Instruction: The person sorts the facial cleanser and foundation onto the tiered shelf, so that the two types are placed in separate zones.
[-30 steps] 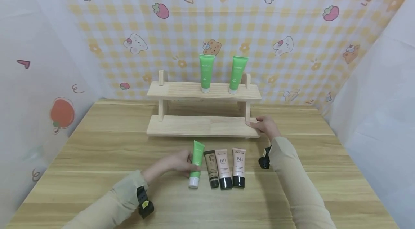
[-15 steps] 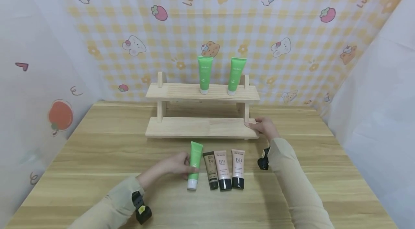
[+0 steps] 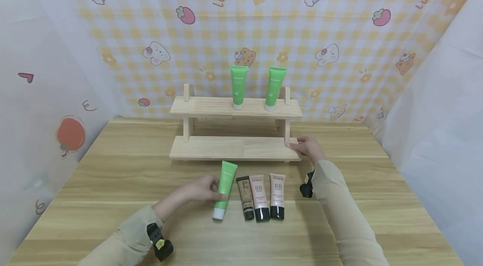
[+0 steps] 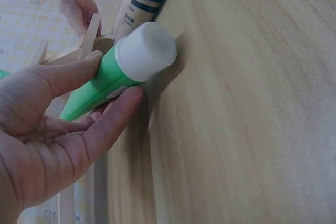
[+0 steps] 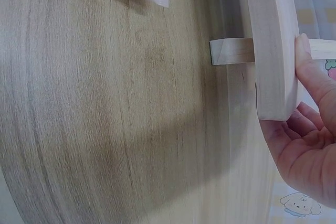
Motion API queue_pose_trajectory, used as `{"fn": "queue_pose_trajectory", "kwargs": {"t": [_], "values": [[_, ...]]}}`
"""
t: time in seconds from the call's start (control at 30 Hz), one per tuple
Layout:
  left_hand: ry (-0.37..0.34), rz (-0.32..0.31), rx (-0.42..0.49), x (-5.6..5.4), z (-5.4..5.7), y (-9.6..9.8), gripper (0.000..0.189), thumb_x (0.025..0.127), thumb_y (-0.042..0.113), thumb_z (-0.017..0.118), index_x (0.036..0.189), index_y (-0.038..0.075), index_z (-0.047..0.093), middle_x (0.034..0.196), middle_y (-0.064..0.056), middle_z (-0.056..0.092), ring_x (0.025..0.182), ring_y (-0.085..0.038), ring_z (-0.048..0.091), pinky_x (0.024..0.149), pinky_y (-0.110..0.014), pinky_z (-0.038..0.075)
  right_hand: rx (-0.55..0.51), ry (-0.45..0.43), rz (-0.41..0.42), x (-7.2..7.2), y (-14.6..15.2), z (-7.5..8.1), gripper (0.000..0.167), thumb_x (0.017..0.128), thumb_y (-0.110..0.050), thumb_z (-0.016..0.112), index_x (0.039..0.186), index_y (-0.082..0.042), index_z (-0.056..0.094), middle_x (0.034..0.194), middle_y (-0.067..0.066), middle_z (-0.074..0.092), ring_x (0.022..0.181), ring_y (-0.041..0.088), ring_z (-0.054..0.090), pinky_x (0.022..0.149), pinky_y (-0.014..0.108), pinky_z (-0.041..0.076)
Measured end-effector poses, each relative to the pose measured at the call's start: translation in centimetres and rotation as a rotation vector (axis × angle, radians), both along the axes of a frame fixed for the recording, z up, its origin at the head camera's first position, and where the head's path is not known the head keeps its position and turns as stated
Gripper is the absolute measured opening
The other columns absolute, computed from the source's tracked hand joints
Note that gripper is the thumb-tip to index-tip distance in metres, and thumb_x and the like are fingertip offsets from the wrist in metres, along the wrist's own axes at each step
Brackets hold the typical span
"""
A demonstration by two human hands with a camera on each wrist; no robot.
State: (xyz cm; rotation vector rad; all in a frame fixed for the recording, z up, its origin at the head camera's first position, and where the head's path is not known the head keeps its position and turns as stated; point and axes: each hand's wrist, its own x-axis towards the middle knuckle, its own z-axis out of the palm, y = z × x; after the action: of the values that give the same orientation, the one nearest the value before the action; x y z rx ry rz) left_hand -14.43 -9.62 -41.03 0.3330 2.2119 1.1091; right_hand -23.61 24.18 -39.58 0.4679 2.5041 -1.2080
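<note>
My left hand (image 3: 203, 189) holds a green squeeze tube (image 3: 226, 182) between thumb and fingers. In the left wrist view the tube (image 4: 105, 83) tilts, its white cap pointing away from the palm and casting a shadow on the table. My right hand (image 3: 310, 148) grips the right end of the lower board of a two-tier wooden shelf (image 3: 215, 147). The right wrist view has the thumb on the board's (image 5: 273, 51) top face and the fingers beneath. On the upper tier stand two more green tubes, one near the middle (image 3: 238, 86) and one to the right (image 3: 275, 88).
Right of the held tube, a brown-gold tube (image 3: 246, 197) and two pink BB cream tubes, one in the middle (image 3: 259, 197) and one at the right (image 3: 277, 194), lie on the wooden table (image 3: 377, 199). A yellow checked cloth (image 3: 211, 31) hangs behind the shelf.
The green tube in my left hand has shifted slightly left, away from the brown-gold tube, and leans more to the right at its top. My right hand keeps its grip on the shelf.
</note>
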Motion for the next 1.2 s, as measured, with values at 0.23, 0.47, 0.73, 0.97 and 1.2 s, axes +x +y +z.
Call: {"fn": "queue_pose_trajectory", "kwargs": {"t": [0.23, 0.47, 0.73, 0.97, 1.2], "values": [[-0.009, 0.034, 0.029, -0.4, 0.7, -0.4, 0.035, 0.078, 0.018, 0.07, 0.099, -0.006, 0.055, 0.084, -0.012, 0.059, 0.071, -0.019, 0.06, 0.064, -0.03, 0.056, -0.009, 0.007, 0.003, 0.1, -0.1, 0.0, 0.074, 0.084, -0.035, 0.064, 0.136, 0.008, 0.033, 0.138, 0.026, 0.039, 0.123, 0.033, 0.045, 0.103, 0.04, 0.04], [0.034, 0.029, 0.026, -1.0, 1.5, -0.7, 0.035, 0.08, 0.017, 0.068, 0.101, -0.008, 0.055, 0.086, -0.013, 0.061, 0.071, -0.021, 0.062, 0.065, -0.031, 0.056, 0.003, 0.009, 0.009, 0.2, -0.2, 0.0, 0.075, 0.083, -0.036, 0.065, 0.135, 0.008, 0.034, 0.138, 0.026, 0.039, 0.122, 0.033, 0.046, 0.102, 0.04, 0.041], [0.053, 0.089, -0.005, -1.8, 2.3, -0.7, 0.038, 0.079, 0.02, 0.069, 0.104, -0.006, 0.056, 0.086, -0.011, 0.063, 0.075, -0.02, 0.061, 0.069, -0.031, 0.054, -0.001, 0.008, 0.0, 0.2, -0.2, 0.0, 0.075, 0.083, -0.036, 0.065, 0.135, 0.008, 0.033, 0.139, 0.026, 0.038, 0.124, 0.034, 0.044, 0.104, 0.041, 0.04], [0.115, 0.084, -0.05, -2.7, 3.2, -1.0, 0.045, 0.079, 0.025, 0.068, 0.11, -0.005, 0.055, 0.092, -0.01, 0.063, 0.082, -0.017, 0.06, 0.073, -0.032, 0.053, -0.006, -0.001, -0.015, -0.1, 0.0, 0.0, 0.075, 0.083, -0.035, 0.065, 0.136, 0.007, 0.033, 0.139, 0.025, 0.038, 0.125, 0.034, 0.043, 0.105, 0.04, 0.039], [0.126, 0.105, -0.066, -3.6, 4.0, -1.5, 0.054, 0.082, 0.027, 0.067, 0.119, -0.008, 0.049, 0.1, -0.014, 0.062, 0.088, -0.02, 0.061, 0.077, -0.034, 0.053, -0.001, 0.011, -0.003, 0.1, 0.0, 0.1, 0.075, 0.083, -0.036, 0.065, 0.136, 0.008, 0.034, 0.139, 0.026, 0.038, 0.124, 0.034, 0.043, 0.104, 0.041, 0.039]]}}
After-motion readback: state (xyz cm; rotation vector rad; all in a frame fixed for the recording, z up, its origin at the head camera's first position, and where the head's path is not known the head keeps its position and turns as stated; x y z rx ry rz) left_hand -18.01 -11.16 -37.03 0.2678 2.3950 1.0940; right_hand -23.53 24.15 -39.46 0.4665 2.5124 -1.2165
